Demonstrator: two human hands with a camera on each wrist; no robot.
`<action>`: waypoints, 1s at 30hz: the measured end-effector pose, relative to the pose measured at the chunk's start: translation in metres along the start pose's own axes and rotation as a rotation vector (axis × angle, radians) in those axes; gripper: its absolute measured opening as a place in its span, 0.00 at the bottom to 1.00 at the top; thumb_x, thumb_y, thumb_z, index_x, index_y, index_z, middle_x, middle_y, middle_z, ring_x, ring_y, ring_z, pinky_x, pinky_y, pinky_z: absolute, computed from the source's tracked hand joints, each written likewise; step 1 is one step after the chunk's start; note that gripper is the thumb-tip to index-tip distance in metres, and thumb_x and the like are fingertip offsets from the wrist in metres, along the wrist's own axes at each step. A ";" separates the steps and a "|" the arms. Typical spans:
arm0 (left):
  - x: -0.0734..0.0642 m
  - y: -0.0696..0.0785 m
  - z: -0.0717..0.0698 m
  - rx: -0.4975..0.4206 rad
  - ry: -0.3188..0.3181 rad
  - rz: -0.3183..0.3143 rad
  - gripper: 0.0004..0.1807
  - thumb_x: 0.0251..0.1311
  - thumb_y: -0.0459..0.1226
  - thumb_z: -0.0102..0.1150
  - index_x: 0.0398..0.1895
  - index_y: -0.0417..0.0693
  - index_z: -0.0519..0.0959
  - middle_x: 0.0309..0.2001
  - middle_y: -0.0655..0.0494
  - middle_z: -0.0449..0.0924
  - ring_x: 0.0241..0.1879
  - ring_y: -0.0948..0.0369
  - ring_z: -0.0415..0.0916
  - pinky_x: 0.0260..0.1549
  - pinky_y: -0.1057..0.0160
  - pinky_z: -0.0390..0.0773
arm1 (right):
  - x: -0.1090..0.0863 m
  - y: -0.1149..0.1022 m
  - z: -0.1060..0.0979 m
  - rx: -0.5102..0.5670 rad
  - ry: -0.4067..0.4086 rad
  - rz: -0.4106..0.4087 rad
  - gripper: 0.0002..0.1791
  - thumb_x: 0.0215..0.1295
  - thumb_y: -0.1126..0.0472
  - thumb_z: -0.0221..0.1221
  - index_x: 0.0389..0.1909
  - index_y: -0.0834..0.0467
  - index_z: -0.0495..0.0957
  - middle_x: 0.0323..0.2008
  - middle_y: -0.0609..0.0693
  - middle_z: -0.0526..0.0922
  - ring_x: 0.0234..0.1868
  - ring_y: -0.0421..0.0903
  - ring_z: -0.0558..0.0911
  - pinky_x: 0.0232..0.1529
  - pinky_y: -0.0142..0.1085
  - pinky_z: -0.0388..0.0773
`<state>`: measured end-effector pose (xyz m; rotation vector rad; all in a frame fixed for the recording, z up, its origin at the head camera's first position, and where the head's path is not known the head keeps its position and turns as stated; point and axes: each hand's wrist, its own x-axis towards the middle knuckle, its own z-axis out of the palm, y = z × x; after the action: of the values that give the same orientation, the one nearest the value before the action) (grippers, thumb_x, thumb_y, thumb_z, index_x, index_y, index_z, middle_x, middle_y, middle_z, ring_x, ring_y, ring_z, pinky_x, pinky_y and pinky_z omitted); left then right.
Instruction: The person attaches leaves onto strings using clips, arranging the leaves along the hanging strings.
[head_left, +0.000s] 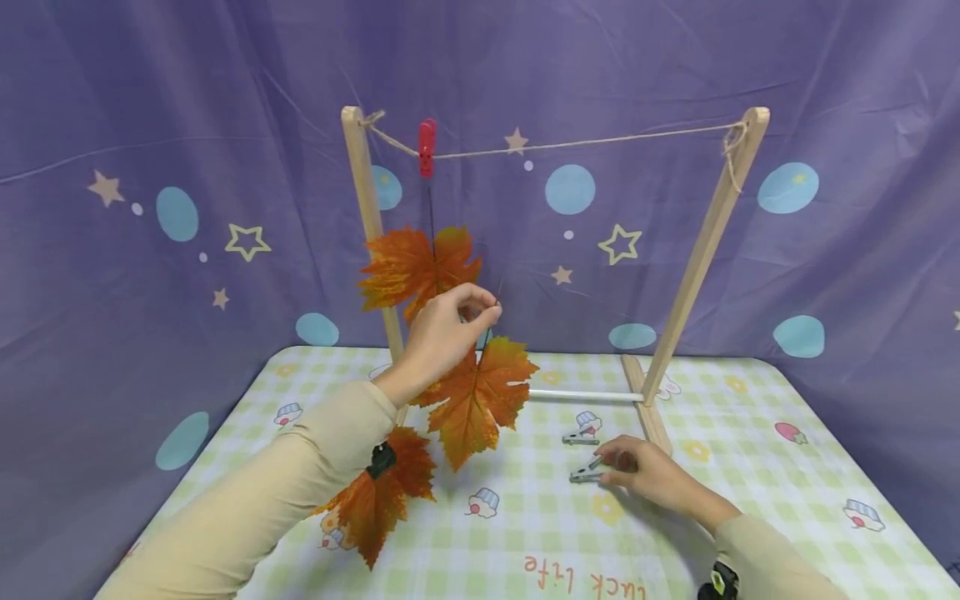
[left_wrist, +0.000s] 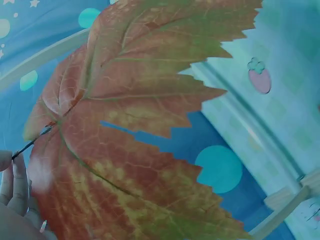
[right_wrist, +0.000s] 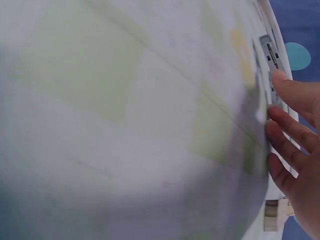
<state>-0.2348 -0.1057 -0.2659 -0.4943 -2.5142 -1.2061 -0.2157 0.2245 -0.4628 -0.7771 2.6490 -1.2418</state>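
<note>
Left fingers [head_left: 480, 293] pinch a leaf stem [head_left: 486, 337] — right fingers [head_left: 615, 447] at a clip [head_left: 584, 477].

Tablecloth [head_left: 780, 500]: red lettering [head_left: 570, 578] near front edge, upside down in head view, reads "luck life".

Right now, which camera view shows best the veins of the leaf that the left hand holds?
The left wrist view: the leaf is close and its veins clear, though partly cut off. The head view shows it smaller; the right wrist view, not at all.
</note>
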 end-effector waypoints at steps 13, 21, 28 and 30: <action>0.031 0.026 -0.007 0.053 0.079 0.081 0.09 0.70 0.48 0.58 0.45 0.57 0.81 0.38 0.65 0.82 0.33 0.62 0.71 0.32 0.59 0.70 | 0.016 -0.031 -0.032 -0.061 0.091 -0.123 0.17 0.64 0.61 0.66 0.52 0.62 0.81 0.39 0.49 0.83 0.35 0.41 0.79 0.36 0.36 0.76; 0.044 0.029 -0.004 0.083 0.155 0.104 0.10 0.70 0.48 0.57 0.46 0.56 0.81 0.40 0.64 0.83 0.28 0.61 0.70 0.25 0.60 0.66 | 0.025 -0.057 -0.052 -0.080 0.182 -0.139 0.16 0.64 0.63 0.67 0.53 0.56 0.82 0.40 0.48 0.84 0.36 0.40 0.80 0.38 0.36 0.77; 0.053 0.026 -0.001 0.107 0.269 0.142 0.12 0.70 0.49 0.57 0.47 0.54 0.81 0.40 0.62 0.84 0.28 0.62 0.71 0.25 0.61 0.67 | 0.036 -0.080 -0.070 -0.131 0.290 -0.165 0.18 0.64 0.62 0.67 0.54 0.56 0.82 0.42 0.49 0.83 0.35 0.42 0.78 0.37 0.37 0.77; 0.056 0.026 -0.002 0.112 0.296 0.151 0.12 0.71 0.49 0.56 0.47 0.54 0.81 0.40 0.62 0.84 0.28 0.62 0.71 0.26 0.61 0.67 | 0.039 -0.086 -0.074 -0.151 0.328 -0.170 0.18 0.65 0.60 0.66 0.56 0.55 0.81 0.41 0.48 0.82 0.35 0.42 0.77 0.37 0.37 0.77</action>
<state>-0.2730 -0.0821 -0.2235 -0.4332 -2.2363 -0.9954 -0.2373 0.2104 -0.3452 -0.9075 3.0236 -1.3229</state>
